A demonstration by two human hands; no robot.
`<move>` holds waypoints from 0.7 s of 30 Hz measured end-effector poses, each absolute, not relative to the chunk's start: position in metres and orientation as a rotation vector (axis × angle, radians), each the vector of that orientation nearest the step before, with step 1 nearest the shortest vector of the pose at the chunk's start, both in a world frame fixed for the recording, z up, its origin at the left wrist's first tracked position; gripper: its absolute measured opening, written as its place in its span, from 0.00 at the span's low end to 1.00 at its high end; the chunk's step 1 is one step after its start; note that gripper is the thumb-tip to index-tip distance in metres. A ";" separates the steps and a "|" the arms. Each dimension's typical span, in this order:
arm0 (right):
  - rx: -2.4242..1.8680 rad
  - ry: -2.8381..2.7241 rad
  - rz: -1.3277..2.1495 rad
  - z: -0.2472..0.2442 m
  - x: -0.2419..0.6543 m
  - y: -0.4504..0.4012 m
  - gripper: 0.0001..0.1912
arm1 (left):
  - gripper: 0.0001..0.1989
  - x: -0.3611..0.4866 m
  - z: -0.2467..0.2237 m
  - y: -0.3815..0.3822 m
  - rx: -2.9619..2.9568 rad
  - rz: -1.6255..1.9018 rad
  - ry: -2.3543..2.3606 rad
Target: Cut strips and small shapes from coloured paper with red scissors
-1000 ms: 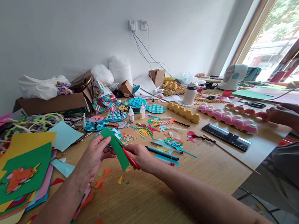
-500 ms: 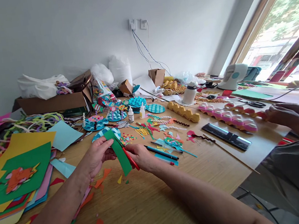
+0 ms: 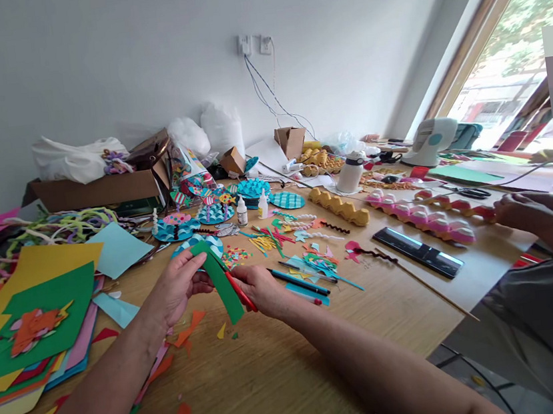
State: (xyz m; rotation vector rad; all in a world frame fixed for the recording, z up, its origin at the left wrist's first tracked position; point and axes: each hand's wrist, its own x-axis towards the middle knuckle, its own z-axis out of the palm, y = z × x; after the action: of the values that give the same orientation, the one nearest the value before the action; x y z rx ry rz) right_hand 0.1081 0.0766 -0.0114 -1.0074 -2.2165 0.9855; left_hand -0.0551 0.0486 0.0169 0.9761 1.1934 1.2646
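A long strip of green paper (image 3: 224,286) is pinched at its upper end by my left hand (image 3: 185,282), thumb on top. My right hand (image 3: 257,290) is closed round the red handles of a pair of scissors (image 3: 239,291). The blades lie at the strip's right edge, partly hidden by the paper. Just behind the strip is a blue-patterned paper disc (image 3: 201,246). Orange paper scraps (image 3: 189,328) lie on the wooden table below my left hand. Close to my right hand are a dark pen (image 3: 311,285) and a blue paper piece (image 3: 307,294).
Coloured paper sheets (image 3: 64,327) are stacked at left. Glue bottles (image 3: 241,211), yellow egg carton (image 3: 339,206), a black phone-like slab (image 3: 418,252) and a thin stick (image 3: 430,287) lie ahead and right. Another person's hand (image 3: 524,213) is at the right edge.
My hands have barely moved; the green strip is slightly turned at the scissors. The other person's hand at the right has shifted a little.
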 end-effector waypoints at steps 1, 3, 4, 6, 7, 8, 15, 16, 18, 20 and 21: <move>-1.008 -2.219 0.982 -0.012 0.108 0.077 0.17 | 0.09 -0.056 0.016 0.049 0.978 1.277 1.198; -1.012 -2.223 0.980 -0.012 0.108 0.077 0.18 | 0.09 -0.057 0.016 0.049 0.982 1.285 1.202; -1.013 -2.221 0.979 -0.012 0.107 0.077 0.18 | 0.09 -0.057 0.016 0.050 0.982 1.283 1.201; -1.007 -2.215 0.979 -0.013 0.107 0.077 0.18 | 0.09 -0.056 0.016 0.049 0.978 1.269 1.195; -1.000 -2.211 0.981 -0.013 0.107 0.077 0.18 | 0.09 -0.056 0.017 0.049 0.975 1.260 1.192; -0.991 -2.207 0.983 -0.013 0.107 0.077 0.18 | 0.10 -0.055 0.017 0.049 0.976 1.248 1.188; -0.978 -2.198 0.959 -0.014 0.107 0.078 0.19 | 0.10 -0.051 0.019 0.047 1.003 1.188 1.173; -0.977 -2.192 0.970 -0.014 0.107 0.078 0.19 | 0.10 -0.051 0.019 0.047 1.003 1.190 1.171; -0.976 -2.185 0.986 -0.015 0.107 0.078 0.19 | 0.10 -0.052 0.019 0.047 0.996 1.193 1.172; -0.982 -2.194 0.984 -0.015 0.107 0.078 0.19 | 0.10 -0.052 0.019 0.047 0.985 1.192 1.176; -0.988 -2.200 0.976 -0.015 0.107 0.078 0.19 | 0.09 -0.052 0.020 0.048 0.980 1.189 1.179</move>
State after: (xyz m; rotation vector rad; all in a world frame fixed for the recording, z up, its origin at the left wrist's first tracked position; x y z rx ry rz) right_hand 0.1074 0.0779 -0.0147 -0.9881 -2.2000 0.9759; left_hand -0.0523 0.0477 0.0195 0.9798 1.1790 1.1892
